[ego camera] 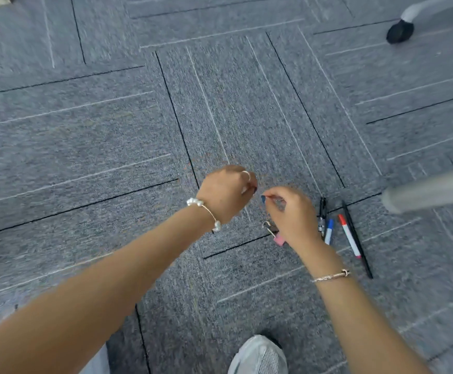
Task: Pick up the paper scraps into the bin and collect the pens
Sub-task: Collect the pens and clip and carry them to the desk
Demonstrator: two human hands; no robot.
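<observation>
Several pens lie side by side on the grey carpet (112,147) at right: a short black pen (322,211), a blue-capped marker (329,231), a red-capped marker (349,235) and a long black pen (358,240). My right hand (291,214) hovers just left of them. Its thumb and forefinger pinch a small thin blue-tipped thing (263,198), too blurred to name. My left hand (225,193) is close beside it with curled fingers; whether it holds anything is hidden. A pink binder clip (277,236) lies under my right wrist. No bin or paper scrap is in view.
A grey chair leg (433,191) juts in from the right, just above the pens. Another leg with a black caster (399,31) stands at the top right. My grey shoe (260,356) is at the bottom edge.
</observation>
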